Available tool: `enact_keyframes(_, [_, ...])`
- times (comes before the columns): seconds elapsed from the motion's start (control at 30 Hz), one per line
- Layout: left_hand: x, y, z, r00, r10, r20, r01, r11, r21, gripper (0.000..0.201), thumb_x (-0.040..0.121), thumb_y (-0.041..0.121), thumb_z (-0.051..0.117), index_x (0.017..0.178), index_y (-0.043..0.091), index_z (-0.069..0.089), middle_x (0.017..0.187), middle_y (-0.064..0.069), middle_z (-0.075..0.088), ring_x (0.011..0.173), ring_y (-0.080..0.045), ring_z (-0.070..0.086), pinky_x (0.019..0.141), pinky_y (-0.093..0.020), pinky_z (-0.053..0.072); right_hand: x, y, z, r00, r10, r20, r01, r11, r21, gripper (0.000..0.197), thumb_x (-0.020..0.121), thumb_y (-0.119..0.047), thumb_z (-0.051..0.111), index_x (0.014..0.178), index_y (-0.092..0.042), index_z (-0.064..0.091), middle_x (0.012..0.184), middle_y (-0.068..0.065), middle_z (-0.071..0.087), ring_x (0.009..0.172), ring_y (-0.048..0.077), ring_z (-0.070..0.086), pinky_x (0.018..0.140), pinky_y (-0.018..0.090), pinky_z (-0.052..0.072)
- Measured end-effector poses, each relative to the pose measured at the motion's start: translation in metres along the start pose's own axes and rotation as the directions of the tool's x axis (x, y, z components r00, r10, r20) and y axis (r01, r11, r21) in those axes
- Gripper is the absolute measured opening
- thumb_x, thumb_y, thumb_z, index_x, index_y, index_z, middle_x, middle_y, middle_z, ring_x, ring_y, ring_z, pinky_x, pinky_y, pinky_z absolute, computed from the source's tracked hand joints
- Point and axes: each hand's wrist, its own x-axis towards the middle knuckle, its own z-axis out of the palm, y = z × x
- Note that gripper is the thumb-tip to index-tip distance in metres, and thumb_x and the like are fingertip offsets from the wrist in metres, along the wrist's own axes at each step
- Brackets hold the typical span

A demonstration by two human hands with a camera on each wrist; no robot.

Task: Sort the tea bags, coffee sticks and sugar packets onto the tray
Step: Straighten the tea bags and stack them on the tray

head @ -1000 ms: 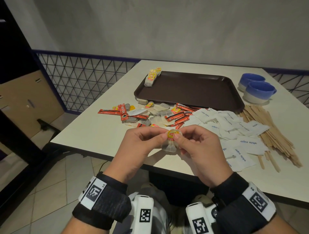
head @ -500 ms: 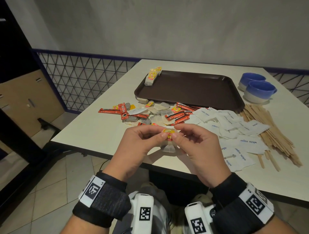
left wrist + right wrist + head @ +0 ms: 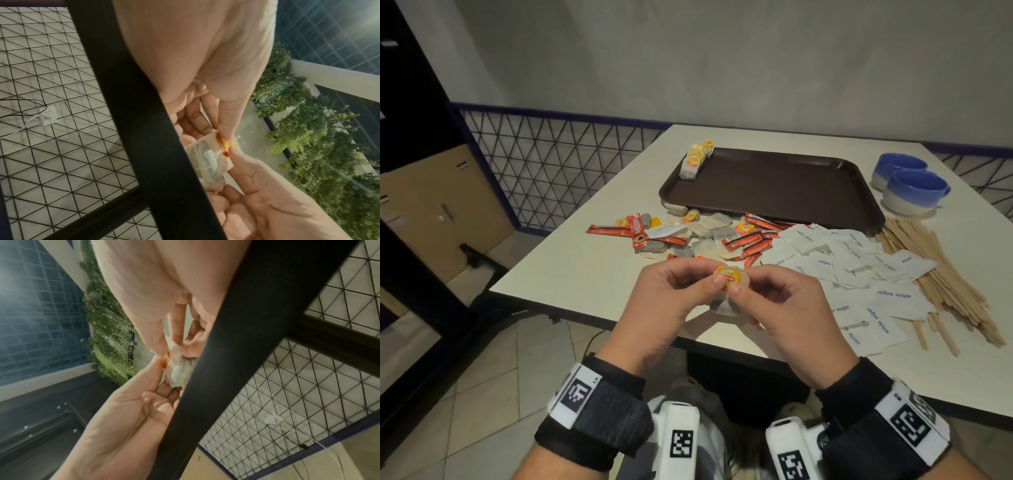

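Over the near edge of the table [image 3: 571, 274], I hold one tea bag [image 3: 729, 277] between both hands: my left hand [image 3: 671, 301] pinches its yellow tag end with thumb and forefinger, and my right hand [image 3: 787, 308] pinches the same end from the other side, the pouch hanging below my fingers. From the wrist views I can see the bag's paper and its string pressed between the two thumbs. By my reckoning the sorting has barely started. On the tray [image 3: 859, 205], further back, only a short row of tea bags [image 3: 697, 159] leans at the far left corner; the rest of its brown floor lies bare. Between me and the tray lies the unsorted heap: red coffee sticks [image 3: 750, 243] tangled with loose tea bags toward the left, and white sugar packets [image 3: 859, 274] spread to the right, none of them on the tray yet. Wooden stirrers [image 3: 945, 274] lie right of the sugar, and two blue cups [image 3: 914, 186] stand beyond them. Left to do, as I judge it: carry this bag to the row, then the remaining bags, all the sticks and all the sugar.
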Motion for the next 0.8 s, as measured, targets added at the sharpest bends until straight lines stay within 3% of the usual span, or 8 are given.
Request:
enact_keyframes(0.07, [-0.002,0.001,0.001,1.0,0.002,-0.012,-0.002,1.0,0.0,0.014,0.088,0.009,0.077,0.101,0.011,0.081,0.101,-0.012,0.079,0.093,-0.021,0.072,0.077,-0.03,0.055,-0.001,0.004,0.002,0.999,-0.04,0.019,0.042,0.993,-0.111,0.005,0.091,-0.023,0.074,0.089,-0.025,0.078,0.087,-0.001,0.072,0.084,0.017,0.067,0.08,0.037,0.056])
enact_keyframes(0.17, [-0.003,0.004,-0.001,1.0,-0.009,-0.003,0.009,1.0,0.01,0.013,0.09,0.007,0.076,0.102,0.008,0.08,0.1,-0.014,0.078,0.092,-0.024,0.072,0.078,-0.033,0.059,-0.001,0.006,0.007,0.995,-0.092,0.047,0.1,0.972,-0.212,0.007,0.092,-0.027,0.071,0.087,-0.025,0.076,0.089,-0.001,0.067,0.086,0.019,0.064,0.08,0.046,0.053])
enact_keyframes(0.23, [-0.004,0.006,-0.002,1.0,-0.015,0.017,0.015,1.0,0.021,0.012,0.091,0.008,0.075,0.101,0.011,0.081,0.101,-0.013,0.078,0.096,-0.027,0.072,0.082,-0.036,0.06,-0.001,0.004,0.009,0.992,-0.108,0.062,0.119,0.973,-0.2,0.012,0.093,-0.031,0.068,0.085,-0.027,0.075,0.087,-0.001,0.067,0.086,0.019,0.064,0.078,0.044,0.053])
enact_keyframes(0.33, [-0.005,0.008,-0.002,1.0,0.007,0.008,-0.008,0.998,0.07,0.012,0.092,0.013,0.076,0.098,0.02,0.082,0.1,-0.005,0.079,0.096,-0.023,0.072,0.078,-0.031,0.058,-0.003,0.0,0.009,0.99,-0.118,0.077,0.131,0.974,-0.186,0.02,0.092,-0.038,0.062,0.079,-0.029,0.073,0.082,-0.001,0.067,0.082,0.018,0.063,0.073,0.033,0.052])
enact_keyframes(0.57, [-0.007,0.009,-0.006,0.997,0.068,0.028,-0.071,0.991,0.116,0.014,0.094,0.016,0.075,0.101,0.027,0.082,0.099,0.0,0.078,0.097,-0.023,0.072,0.085,-0.043,0.061,-0.001,0.006,0.009,0.991,-0.123,0.059,0.132,0.973,-0.188,0.018,0.094,-0.031,0.064,0.089,-0.02,0.077,0.086,0.003,0.071,0.083,0.021,0.065,0.074,0.039,0.054])
enact_keyframes(0.63, [-0.005,0.011,-0.014,0.993,0.115,0.002,-0.115,0.986,0.12,0.017,0.094,0.013,0.075,0.1,0.027,0.082,0.095,0.001,0.078,0.089,-0.018,0.071,0.076,-0.032,0.059,-0.001,0.007,0.01,0.993,-0.112,0.032,0.115,0.982,-0.151,0.021,0.092,-0.033,0.066,0.088,-0.015,0.076,0.082,0.006,0.07,0.081,0.027,0.064,0.074,0.04,0.053])
enact_keyframes(0.7, [-0.001,0.015,-0.032,0.979,0.177,-0.098,-0.161,0.976,0.148,0.018,0.093,0.008,0.073,0.093,0.023,0.082,0.088,0.001,0.077,0.081,-0.014,0.069,0.066,-0.02,0.055,0.0,0.007,0.01,0.998,-0.067,0.023,0.069,0.988,-0.136,0.028,0.089,-0.036,0.067,0.084,-0.009,0.074,0.083,0.016,0.067,0.082,0.035,0.061,0.072,0.039,0.053])
enact_keyframes(0.8, [0.009,0.02,-0.07,0.922,0.297,-0.248,-0.202,0.917,0.344,0.015,0.093,0.009,0.072,0.094,0.022,0.08,0.088,0.006,0.077,0.083,-0.009,0.07,0.073,-0.02,0.056,0.005,-0.001,0.006,0.995,0.052,0.088,-0.037,0.986,-0.163,0.036,0.083,-0.042,0.067,0.085,-0.007,0.074,0.089,0.024,0.067,0.082,0.04,0.059,0.075,0.051,0.051])
